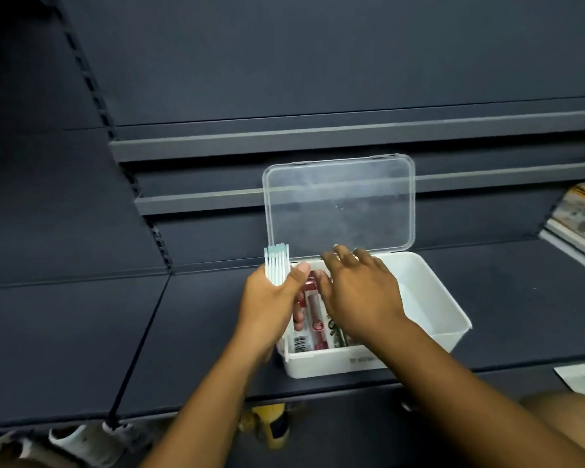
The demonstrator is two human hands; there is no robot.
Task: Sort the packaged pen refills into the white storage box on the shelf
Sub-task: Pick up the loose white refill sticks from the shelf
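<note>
A white storage box sits on the dark shelf with its clear lid standing open at the back. Red and white refill packages lie in its left part. My left hand grips a bundle of white refills with pale green tips, held upright at the box's left edge. My right hand hovers palm down over the left half of the box, fingers spread and straight, covering part of the packages. The box's right half looks bare.
The dark shelf stretches left and right of the box. Stacked printed packs lie at the right edge. Below the shelf's front lip are a yellow item and white objects.
</note>
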